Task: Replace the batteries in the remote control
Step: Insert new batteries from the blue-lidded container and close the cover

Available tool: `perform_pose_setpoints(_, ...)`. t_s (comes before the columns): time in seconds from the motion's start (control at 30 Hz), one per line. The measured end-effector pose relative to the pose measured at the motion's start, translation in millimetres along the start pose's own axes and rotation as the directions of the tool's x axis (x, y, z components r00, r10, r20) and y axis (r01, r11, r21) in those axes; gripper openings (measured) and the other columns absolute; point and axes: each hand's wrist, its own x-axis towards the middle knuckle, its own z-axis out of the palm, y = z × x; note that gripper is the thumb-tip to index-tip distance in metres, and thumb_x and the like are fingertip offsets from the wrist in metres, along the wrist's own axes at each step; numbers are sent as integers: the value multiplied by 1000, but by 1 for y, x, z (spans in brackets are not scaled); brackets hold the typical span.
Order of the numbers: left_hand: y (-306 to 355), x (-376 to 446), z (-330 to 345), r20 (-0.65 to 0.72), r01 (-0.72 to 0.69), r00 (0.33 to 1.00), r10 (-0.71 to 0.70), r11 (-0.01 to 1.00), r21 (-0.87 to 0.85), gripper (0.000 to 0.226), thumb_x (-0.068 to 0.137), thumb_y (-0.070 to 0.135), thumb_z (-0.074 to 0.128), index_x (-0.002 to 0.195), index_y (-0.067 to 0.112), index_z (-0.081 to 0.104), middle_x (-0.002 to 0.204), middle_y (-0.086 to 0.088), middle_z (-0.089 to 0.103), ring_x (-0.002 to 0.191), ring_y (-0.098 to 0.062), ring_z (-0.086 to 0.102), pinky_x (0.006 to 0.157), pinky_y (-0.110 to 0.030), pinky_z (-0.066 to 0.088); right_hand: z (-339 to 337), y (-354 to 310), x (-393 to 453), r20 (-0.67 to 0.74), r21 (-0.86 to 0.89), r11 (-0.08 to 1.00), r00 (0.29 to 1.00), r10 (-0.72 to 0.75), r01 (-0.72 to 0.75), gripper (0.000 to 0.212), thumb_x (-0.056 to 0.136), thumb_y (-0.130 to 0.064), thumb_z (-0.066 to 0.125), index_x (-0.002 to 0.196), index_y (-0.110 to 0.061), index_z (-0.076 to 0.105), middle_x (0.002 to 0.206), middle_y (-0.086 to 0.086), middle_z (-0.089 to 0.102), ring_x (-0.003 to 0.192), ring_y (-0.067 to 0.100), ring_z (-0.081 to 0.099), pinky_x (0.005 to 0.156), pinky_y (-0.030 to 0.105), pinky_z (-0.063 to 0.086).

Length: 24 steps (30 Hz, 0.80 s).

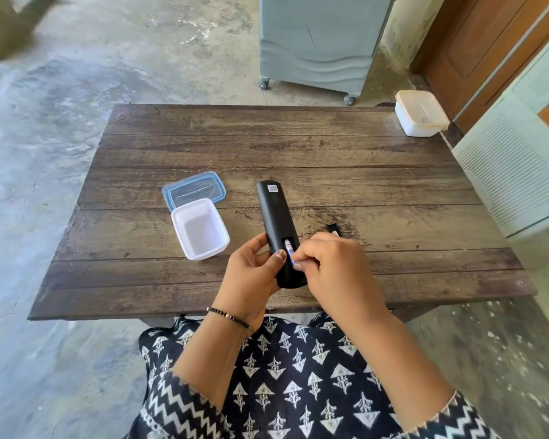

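A black remote control (276,213) lies face down over the wooden table (298,147), its battery bay open near its lower end. My left hand (251,274) grips the remote's lower part from the left, thumb beside the bay. A white and blue battery (288,248) sits in the bay. My right hand (330,267) pinches the battery's near end with its fingertips. The black battery cover (334,230) lies on the table just behind my right hand, partly hidden by it.
An open white plastic box (200,228) stands left of the remote, its blue-rimmed lid (194,192) flat behind it. A second, closed white box (420,113) sits at the table's far right corner. A grey wheeled appliance (317,42) stands behind the table.
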Motion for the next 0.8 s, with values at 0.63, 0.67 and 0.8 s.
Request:
perform_pose_setpoints(0.63, 11, 13, -1, -9, 67, 998, -70, 987, -145, 20, 87, -9, 47, 94, 6, 59, 68, -7, 71, 57, -15, 69, 52, -23, 57, 14, -4, -18, -48, -131, 981, 987, -150, 143, 34, 85, 2, 43, 114, 0, 60, 103, 10, 54, 96, 21, 53, 78, 29, 55)
perform_pose_setpoints(0.67, 11, 14, -1, -10, 71, 997, -73, 986, -150, 20, 88, -9, 47, 94, 6, 59, 68, -8, 71, 57, -15, 69, 52, -23, 56, 16, -3, -19, -45, -143, 979, 988, -151, 143, 38, 85, -1, 39, 117, 0, 59, 106, 10, 54, 99, 22, 53, 80, 30, 54)
perform_pose_setpoints(0.8, 12, 15, -4, -27, 76, 996, -81, 986, -145, 22, 88, -9, 47, 101, 5, 58, 74, -10, 71, 60, -18, 70, 53, -25, 57, 20, 6, -22, -25, -96, 987, 991, -129, 126, 47, 82, 6, 40, 125, -7, 55, 111, 5, 51, 103, 17, 49, 90, 27, 48)
